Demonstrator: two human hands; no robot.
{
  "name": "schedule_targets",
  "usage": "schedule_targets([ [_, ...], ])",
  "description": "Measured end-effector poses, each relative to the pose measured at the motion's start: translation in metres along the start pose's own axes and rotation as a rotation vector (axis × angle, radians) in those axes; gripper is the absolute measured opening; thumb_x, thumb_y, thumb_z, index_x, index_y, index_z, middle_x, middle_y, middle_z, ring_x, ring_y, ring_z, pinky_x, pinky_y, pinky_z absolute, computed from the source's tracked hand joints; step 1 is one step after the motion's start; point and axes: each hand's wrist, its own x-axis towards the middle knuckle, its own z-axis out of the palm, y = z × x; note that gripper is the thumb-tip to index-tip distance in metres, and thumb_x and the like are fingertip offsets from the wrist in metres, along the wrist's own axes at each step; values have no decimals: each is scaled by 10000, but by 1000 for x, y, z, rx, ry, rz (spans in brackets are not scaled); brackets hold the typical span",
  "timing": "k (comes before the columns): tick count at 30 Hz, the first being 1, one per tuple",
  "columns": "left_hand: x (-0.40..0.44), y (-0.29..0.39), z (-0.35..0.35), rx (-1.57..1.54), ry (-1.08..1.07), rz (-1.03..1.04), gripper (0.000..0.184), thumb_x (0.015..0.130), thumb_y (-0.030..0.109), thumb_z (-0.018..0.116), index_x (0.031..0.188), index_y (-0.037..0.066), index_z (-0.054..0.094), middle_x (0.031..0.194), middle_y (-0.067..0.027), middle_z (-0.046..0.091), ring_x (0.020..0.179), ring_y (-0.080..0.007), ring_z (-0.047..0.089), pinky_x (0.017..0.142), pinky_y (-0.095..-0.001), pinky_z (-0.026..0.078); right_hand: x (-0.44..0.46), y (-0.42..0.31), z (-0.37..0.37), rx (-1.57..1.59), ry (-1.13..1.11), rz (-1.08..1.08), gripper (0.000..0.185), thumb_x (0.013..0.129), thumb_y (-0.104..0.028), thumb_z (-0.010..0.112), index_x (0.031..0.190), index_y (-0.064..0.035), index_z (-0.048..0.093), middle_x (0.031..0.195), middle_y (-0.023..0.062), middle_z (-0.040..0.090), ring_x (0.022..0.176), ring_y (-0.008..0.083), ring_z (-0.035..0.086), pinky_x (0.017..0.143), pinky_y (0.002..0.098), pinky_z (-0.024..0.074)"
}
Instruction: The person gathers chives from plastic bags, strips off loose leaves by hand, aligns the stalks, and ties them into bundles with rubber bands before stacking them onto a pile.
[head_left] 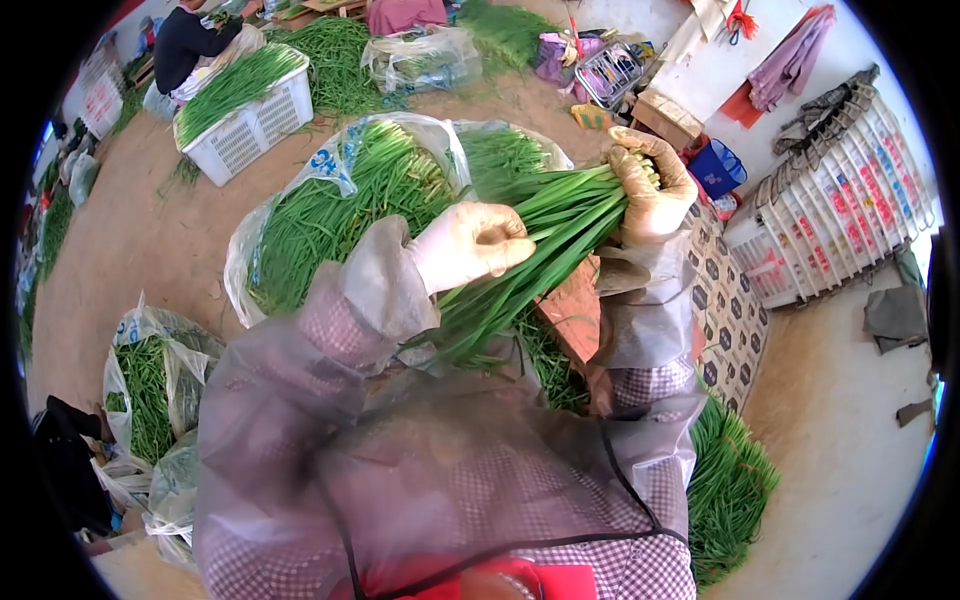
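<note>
My right hand, in a pale glove point(652, 185), is wrapped round the cut ends of a bunch of long green stalks point(565, 215). The leaves of the bunch hang down to the lower left, across my front. Beside the leaves is my left hand point(472, 243), gloved too, its thumb and fingers curled towards each other; whether anything thin is between them cannot be made out. Behind my left hand lies an open plastic bag of green stalks point(350, 205), with a second bag of stalks point(505, 150) next to it.
A white crate of greens point(250, 118) stands at the upper left near a seated person point(195, 45). More greens point(730, 490) lie at the lower right. Stacked white crates point(840, 215) lean by the right wall. Another bag point(145, 390) sits at the left.
</note>
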Motion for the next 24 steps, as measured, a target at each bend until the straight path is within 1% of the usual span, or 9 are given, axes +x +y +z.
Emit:
schedule_targets([
  [8,9,6,13,-5,-35,-90,203,897,192,615,805,11,618,674,7,569,523,-48,470,486,-203,367,-14,-4,3,0,-106,55,157,813,-8,644,968,3,666,945,59,659,814,90,577,755,228,468],
  [10,9,7,9,-272,-138,-196,177,884,160,608,794,7,616,671,-5,577,483,-56,463,455,-197,358,-17,-3,2,-25,-118,50,158,810,-8,645,966,1,667,942,58,659,815,91,578,756,230,468],
  [11,8,9,9,-271,-141,-197,177,884,160,608,794,7,616,671,-5,577,483,-56,463,455,-197,358,-18,-2,2,-48,-133,43,159,808,-7,645,965,-2,667,938,57,659,816,91,579,756,232,469],
  [13,7,13,9,-529,-178,-221,155,867,130,595,780,4,610,642,-11,572,457,-67,467,421,-194,342,-21,2,2,-60,-137,40,165,800,-7,645,963,-7,669,932,58,658,815,97,583,756,238,472],
  [15,6,18,13,-538,-150,-222,156,864,123,575,762,7,596,576,-13,532,428,-77,448,405,-189,326,-24,1,4,-52,-209,33,169,795,-7,642,961,-8,671,920,55,654,801,95,583,743,236,470],
  [18,5,17,13,-660,-236,-241,185,874,139,557,731,22,564,483,0,448,397,-78,396,411,-202,315,-26,1,3,-16,-229,55,172,795,-6,634,963,-7,672,904,46,647,778,83,571,726,227,462],
  [21,-3,14,12,-658,-263,-183,191,872,139,552,721,23,559,477,0,454,394,-78,395,415,-219,307,-25,-1,1,-21,-231,82,169,796,-13,638,961,-5,673,885,36,646,764,80,568,713,223,462],
  [22,-9,20,15,-632,-232,-186,216,857,162,535,682,35,535,503,12,419,405,-53,349,390,-194,246,-23,-1,0,-31,-237,84,164,798,-21,641,958,-2,674,871,32,648,756,80,569,705,224,464],
  [24,-26,27,11,-664,-283,-190,190,841,132,555,679,32,541,536,-9,481,416,-55,393,394,-193,282,-20,6,-8,-59,-156,87,158,799,-29,647,951,2,674,855,33,650,745,81,571,693,224,467],
])
